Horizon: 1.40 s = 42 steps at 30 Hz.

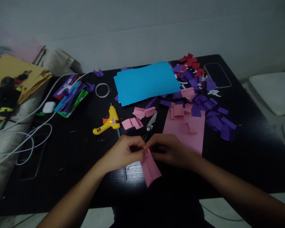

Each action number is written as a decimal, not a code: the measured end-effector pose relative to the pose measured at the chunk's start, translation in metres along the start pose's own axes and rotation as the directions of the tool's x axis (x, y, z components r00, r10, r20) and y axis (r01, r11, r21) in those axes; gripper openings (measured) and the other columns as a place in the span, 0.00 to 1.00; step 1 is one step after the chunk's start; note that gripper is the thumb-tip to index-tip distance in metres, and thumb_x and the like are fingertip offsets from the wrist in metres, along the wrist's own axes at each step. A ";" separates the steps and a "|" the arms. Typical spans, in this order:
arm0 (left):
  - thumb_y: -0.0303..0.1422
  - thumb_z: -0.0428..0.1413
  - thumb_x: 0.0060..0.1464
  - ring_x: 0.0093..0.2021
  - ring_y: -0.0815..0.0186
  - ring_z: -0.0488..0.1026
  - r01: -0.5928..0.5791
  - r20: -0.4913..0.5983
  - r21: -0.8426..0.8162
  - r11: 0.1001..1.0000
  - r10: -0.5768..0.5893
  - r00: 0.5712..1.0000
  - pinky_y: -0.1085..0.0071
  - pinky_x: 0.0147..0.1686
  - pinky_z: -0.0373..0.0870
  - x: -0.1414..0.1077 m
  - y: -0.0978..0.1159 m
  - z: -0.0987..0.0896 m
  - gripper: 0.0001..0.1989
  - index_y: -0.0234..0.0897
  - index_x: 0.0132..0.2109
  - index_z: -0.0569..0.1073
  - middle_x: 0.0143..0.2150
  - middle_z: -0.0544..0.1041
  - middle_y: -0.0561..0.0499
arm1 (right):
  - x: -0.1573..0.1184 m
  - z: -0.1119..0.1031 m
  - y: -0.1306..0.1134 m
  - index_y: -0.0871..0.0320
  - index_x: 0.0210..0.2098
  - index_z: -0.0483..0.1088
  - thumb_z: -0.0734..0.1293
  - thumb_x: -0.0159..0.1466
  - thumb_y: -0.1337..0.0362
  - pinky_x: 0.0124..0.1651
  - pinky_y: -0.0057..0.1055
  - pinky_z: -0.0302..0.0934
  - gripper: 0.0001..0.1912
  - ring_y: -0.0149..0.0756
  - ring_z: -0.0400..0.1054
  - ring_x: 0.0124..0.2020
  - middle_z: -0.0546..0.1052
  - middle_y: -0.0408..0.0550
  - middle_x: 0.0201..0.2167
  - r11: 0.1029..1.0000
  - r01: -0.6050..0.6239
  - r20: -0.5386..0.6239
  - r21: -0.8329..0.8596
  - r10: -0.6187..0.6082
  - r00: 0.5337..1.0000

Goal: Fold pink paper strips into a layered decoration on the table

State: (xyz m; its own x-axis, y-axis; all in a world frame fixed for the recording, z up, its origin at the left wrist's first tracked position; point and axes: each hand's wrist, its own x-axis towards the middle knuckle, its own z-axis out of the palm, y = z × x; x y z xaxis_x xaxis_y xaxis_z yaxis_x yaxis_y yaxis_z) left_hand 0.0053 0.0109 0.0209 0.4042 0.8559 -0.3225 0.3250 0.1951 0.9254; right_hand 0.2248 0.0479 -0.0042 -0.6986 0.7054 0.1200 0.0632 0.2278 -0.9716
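Note:
A folded pink paper strip (150, 167) hangs from my fingers near the front of the black table, its creased lower end pointing toward me. My left hand (127, 152) pinches its upper end from the left. At the same end, my right hand (169, 148) has its fingers closed against the paper. Scissors (152, 122) lie just beyond my hands, the handles partly hidden. Folded pink pieces (132, 123) rest beside them. A yellow glue gun (109, 121) lies to the left, and a pink sheet (182, 134) lies partly behind my right hand.
Blue sheets (146, 83) lie at the back, with purple pieces (213, 122) and red pieces (192, 63) scattered to their right. A phone (218, 75), grey ring (102, 90), glue stick (125, 173), white cable (44, 125) and colored paper bundle (71, 96) also lie on the table (68, 190).

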 end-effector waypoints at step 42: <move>0.33 0.59 0.58 0.26 0.71 0.64 0.048 0.005 -0.039 0.998 -0.048 0.999 0.75 0.26 0.59 -0.001 0.004 -0.001 0.07 0.33 0.34 0.74 0.25 0.70 0.56 | -0.001 -0.001 -0.001 0.57 0.43 0.80 0.76 0.62 0.68 0.36 0.25 0.69 0.09 0.32 0.78 0.33 0.84 0.45 0.33 0.985 -0.134 0.016 0.107 0.133 0.991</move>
State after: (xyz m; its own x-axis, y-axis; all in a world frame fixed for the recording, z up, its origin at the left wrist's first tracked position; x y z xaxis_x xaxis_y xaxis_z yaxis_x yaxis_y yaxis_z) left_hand 0.0055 0.0112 0.0252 0.3923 0.8434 -0.3671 0.3100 0.2545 0.9160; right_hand 0.2261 0.0476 -0.0035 -0.6953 0.7185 -0.0141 0.0796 0.0575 -0.9952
